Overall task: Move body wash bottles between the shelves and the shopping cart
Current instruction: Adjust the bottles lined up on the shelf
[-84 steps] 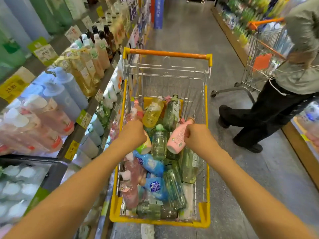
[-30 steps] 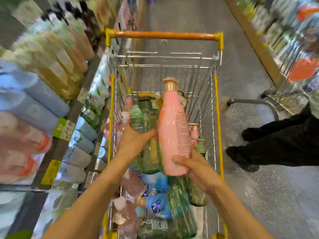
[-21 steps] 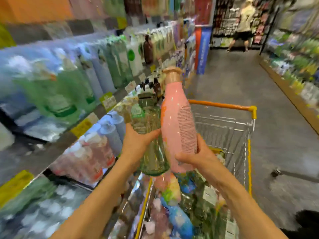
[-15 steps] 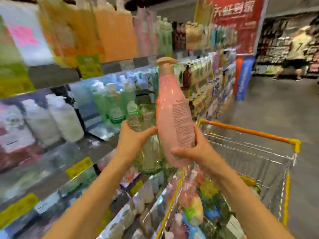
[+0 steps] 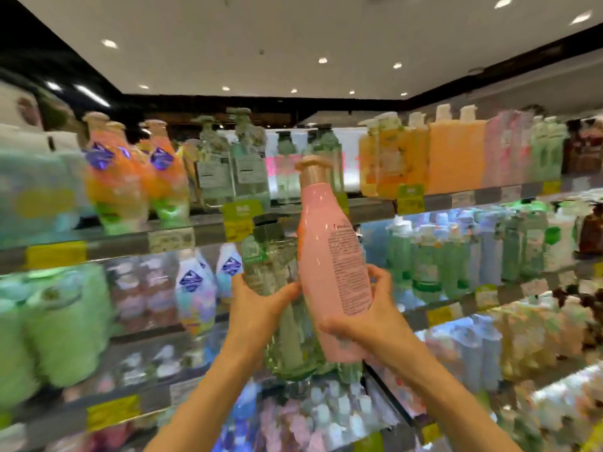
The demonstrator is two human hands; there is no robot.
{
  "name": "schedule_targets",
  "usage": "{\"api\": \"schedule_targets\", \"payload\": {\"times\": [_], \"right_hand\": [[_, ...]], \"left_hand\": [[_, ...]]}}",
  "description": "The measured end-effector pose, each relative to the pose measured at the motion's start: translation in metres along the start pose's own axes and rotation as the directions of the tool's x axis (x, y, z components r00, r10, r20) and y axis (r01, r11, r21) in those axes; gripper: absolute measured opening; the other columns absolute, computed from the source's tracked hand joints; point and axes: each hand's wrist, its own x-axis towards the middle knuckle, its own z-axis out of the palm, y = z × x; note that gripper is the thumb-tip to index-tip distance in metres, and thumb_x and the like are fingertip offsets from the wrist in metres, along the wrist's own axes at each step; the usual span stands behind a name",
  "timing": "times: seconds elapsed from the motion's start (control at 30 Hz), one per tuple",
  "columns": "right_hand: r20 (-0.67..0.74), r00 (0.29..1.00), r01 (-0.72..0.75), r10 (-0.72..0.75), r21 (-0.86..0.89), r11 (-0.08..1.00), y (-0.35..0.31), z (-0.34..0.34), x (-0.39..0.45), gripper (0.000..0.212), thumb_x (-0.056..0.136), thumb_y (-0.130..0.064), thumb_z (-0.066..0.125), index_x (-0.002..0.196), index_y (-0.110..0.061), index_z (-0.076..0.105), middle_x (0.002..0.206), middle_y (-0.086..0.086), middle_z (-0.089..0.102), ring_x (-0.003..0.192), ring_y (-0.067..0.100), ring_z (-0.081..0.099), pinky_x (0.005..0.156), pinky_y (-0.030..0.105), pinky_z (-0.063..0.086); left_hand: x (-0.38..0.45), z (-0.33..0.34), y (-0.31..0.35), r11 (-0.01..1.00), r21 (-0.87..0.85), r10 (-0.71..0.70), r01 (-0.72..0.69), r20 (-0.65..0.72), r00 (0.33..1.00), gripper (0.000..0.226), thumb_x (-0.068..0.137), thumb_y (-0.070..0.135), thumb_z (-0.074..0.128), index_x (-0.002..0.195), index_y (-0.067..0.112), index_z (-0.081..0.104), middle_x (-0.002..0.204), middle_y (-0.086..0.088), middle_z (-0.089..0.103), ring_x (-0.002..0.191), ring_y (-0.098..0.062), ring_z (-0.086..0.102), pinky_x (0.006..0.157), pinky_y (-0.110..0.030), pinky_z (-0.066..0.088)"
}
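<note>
You are holding two bottles up in front of the shelves: your left hand (image 5: 261, 308) is wrapped around the body of a clear green bottle (image 5: 277, 288) with a dark cap, and your right hand (image 5: 368, 318) is curled round the lower part of a pink bottle (image 5: 332, 265) with a tan cap, its printed back label facing you. The two bottles stand nearly upright and seem to touch side by side, level with the middle shelf (image 5: 505, 296) and just below the top shelf (image 5: 195, 233). The cart is out of view. The step in hand looks like returning these two to the shelves, so match each one to its kind first: similar clear green bottles with dark caps stand on the top shelf straight ahead, which seems the likely home for the green one; I cannot pick out a pink match through the blur. Place one at a time, separating the pair before you reach, so the second does not knock its neighbours. Keep each upright and set its base flat on the ledge behind the price tags, then slide it back. By count: two bottles in hand, one green and one pink; the shelved bottles are too smeared to count.
</note>
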Motion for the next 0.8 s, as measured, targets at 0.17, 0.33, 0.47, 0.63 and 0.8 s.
{"api": "schedule_targets", "payload": {"times": [0.17, 0.33, 0.47, 0.63, 0.8], "right_hand": [[0.173, 0.982, 0.058, -0.079, 0.124, 0.991, -0.003, 0.088, 0.0, 0.089, 0.03, -0.048, 0.079, 0.109, -0.035, 0.039, 0.111, -0.014, 0.056, 0.086, -0.013, 0.059, 0.067, 0.009, 0.049], [0.314, 0.94, 0.096, -0.136, 0.141, 0.985, -0.007, 0.138, 0.003, 0.078, 0.059, -0.021, 0.086, 0.117, -0.047, 0.04, 0.114, -0.017, 0.059, 0.09, -0.01, 0.06, 0.068, 0.009, 0.05], [0.351, 0.927, 0.081, -0.131, 0.154, 0.985, -0.005, 0.157, 0.012, 0.097, 0.064, -0.013, 0.085, 0.134, -0.045, 0.025, 0.119, -0.02, 0.051, 0.096, -0.012, 0.057, 0.071, 0.01, 0.05], [0.347, 0.929, 0.095, -0.125, 0.103, 0.99, -0.007, 0.16, 0.027, 0.111, 0.049, -0.02, 0.093, 0.129, -0.041, 0.019, 0.12, -0.023, 0.043, 0.105, -0.008, 0.046, 0.069, 0.0, 0.042], [0.339, 0.932, 0.09, -0.126, 0.121, 0.989, -0.003, 0.144, 0.042, 0.081, 0.049, -0.03, 0.091, 0.106, -0.037, 0.034, 0.107, -0.017, 0.052, 0.086, -0.008, 0.056, 0.061, 0.006, 0.046]], "left_hand": [[-0.009, -0.1, -0.002, 0.993, 0.115, 0.014, 0.004, -0.16, 0.987, 0.089, 0.044, 0.041, 0.085, 0.121, 0.015, 0.049, 0.112, -0.005, 0.066, 0.1, -0.02, 0.066, 0.089, -0.044, 0.052], [-0.014, -0.146, 0.002, 0.983, 0.176, 0.004, 0.046, -0.274, 0.962, 0.098, 0.045, 0.042, 0.091, 0.123, 0.013, 0.039, 0.113, -0.007, 0.061, 0.1, -0.021, 0.062, 0.087, -0.042, 0.049], [-0.01, -0.156, 0.003, 0.977, 0.203, -0.007, 0.072, -0.303, 0.953, 0.116, 0.028, 0.06, 0.078, 0.126, 0.016, 0.036, 0.115, -0.008, 0.06, 0.103, -0.025, 0.061, 0.093, -0.049, 0.048], [-0.009, -0.15, 0.004, 0.98, 0.193, 0.011, 0.056, -0.329, 0.944, 0.091, 0.041, 0.048, 0.082, 0.116, 0.017, 0.041, 0.109, -0.004, 0.061, 0.099, -0.019, 0.062, 0.09, -0.044, 0.049], [-0.001, -0.143, 0.004, 0.984, 0.177, 0.041, 0.019, -0.329, 0.943, 0.057, 0.062, 0.015, 0.087, 0.101, 0.025, 0.047, 0.098, -0.003, 0.066, 0.079, -0.005, 0.066, 0.071, -0.023, 0.052]]}}
